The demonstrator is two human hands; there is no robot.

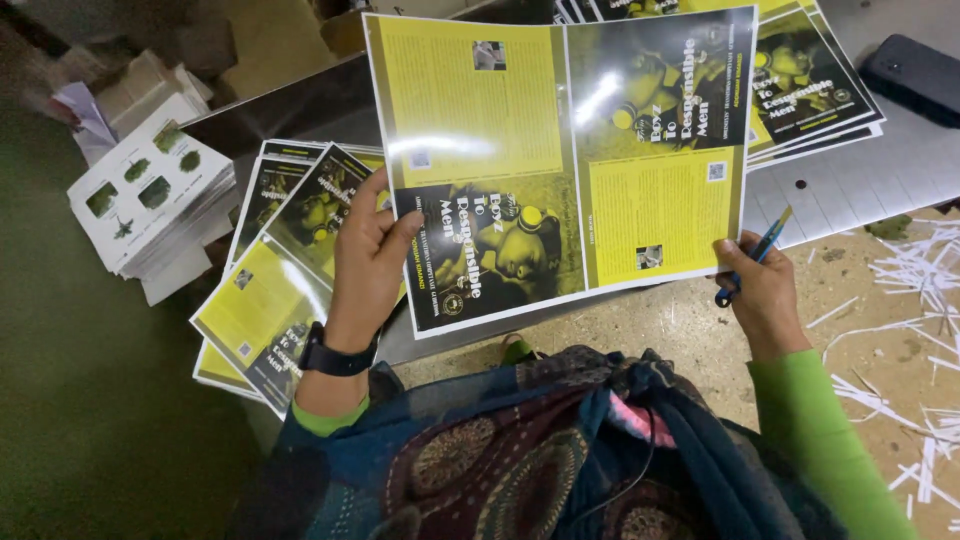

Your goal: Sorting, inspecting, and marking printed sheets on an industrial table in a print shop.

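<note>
Printed sheet (560, 150) — yellow-and-black, glossy — fills centre frame, mid-inspection: left hand (370, 265) pinches its lower-left edge, right hand (762, 290) grips the lower-right corner plus a blue pen (752, 262); setting it down needs a level release.

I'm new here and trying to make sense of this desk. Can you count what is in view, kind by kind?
Hands: 2, left hand and right hand
Yellow-and-black printed sheet held up: 1
Piles of the same sheets: 2, one at left, one at top right
Stack of white printed cards: 1
Blue pen: 1
Black wristwatch: 1
Dark phone: 1
Total: 9
</note>
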